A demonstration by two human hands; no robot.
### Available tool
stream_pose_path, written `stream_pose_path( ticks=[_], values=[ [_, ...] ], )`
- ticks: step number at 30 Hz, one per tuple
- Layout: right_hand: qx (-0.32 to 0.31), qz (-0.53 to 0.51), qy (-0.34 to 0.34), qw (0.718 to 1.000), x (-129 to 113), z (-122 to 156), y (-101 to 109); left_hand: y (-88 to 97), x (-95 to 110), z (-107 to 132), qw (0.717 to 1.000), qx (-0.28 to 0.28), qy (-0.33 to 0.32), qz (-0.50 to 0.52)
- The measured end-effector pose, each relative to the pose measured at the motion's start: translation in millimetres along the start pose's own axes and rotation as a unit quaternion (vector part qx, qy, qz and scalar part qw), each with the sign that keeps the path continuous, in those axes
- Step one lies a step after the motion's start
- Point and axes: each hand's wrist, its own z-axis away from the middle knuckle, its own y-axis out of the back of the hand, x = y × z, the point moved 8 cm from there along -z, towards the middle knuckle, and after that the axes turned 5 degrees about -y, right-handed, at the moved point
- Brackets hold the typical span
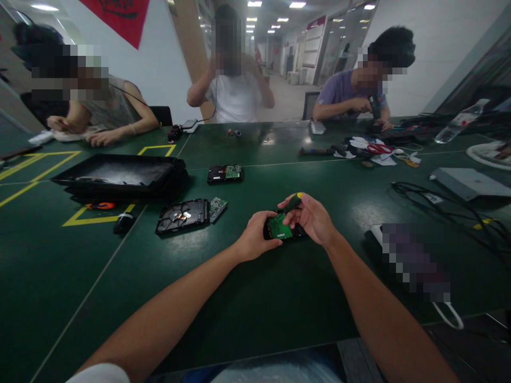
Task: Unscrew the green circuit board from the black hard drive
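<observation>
On the green table in front of me lies a hard drive (279, 227), its green circuit board facing up. My left hand (257, 236) grips the drive's left end between thumb and fingers. In my right hand (313, 218) is a screwdriver with a green and yellow handle (294, 203), tilted over the board; the fingers hide its tip. Left of my hands, a larger opened hard drive (182, 217) has a loose circuit board (217, 209) against its right end. Farther back sits another hard drive (224, 174), board side up.
A black glossy device (120, 175) stands at the left, with a black mouse-like object (123, 223) before it. At the right are a phone-shaped object (411, 260), black cables (443, 205) and a grey box (471, 183). Several people sit across the table (207, 298).
</observation>
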Motion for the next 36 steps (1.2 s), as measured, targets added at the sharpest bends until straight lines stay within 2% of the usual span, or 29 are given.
stream_pose_path(
  ticks=[15,21,31,36],
  values=[
    [0.008,0.012,-0.006,1.000,-2.0,0.9,-0.7,-0.1,0.0,-0.2,1.000,-0.001,0.006,0.001],
    [-0.013,0.015,-0.021,1.000,0.6,1.4,-5.0,-0.6,-1.2,-0.3,1.000,0.000,0.014,0.009],
    [0.011,-0.005,-0.021,1.000,2.4,0.0,5.2,0.6,-1.4,-0.6,0.999,0.007,0.035,0.041],
    [0.006,-0.006,-0.028,1.000,2.7,-0.1,3.8,1.5,-3.1,-0.3,0.999,0.007,0.042,0.031]
  ],
)
